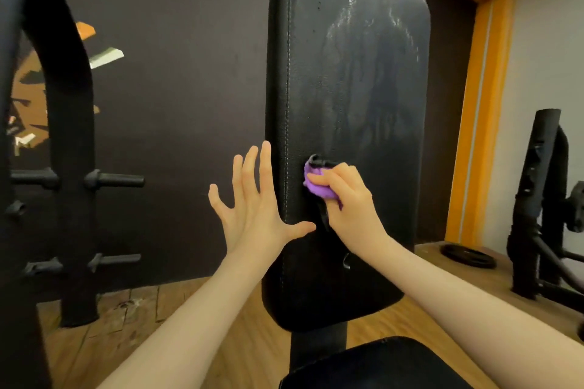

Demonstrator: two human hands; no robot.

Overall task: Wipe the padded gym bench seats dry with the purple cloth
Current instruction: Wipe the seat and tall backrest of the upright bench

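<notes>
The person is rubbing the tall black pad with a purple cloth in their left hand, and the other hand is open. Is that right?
Not quite. The head view shows the purple cloth in the right hand, pressed against the tall black pad. The left hand is the open one.

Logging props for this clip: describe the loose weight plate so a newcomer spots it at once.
Start at the tall upright black back pad in the centre. Look right of its lower edge to the raised wooden platform by the orange door frame. The weight plate lies flat there, the only round black disc, left of a dark metal stand.
</notes>
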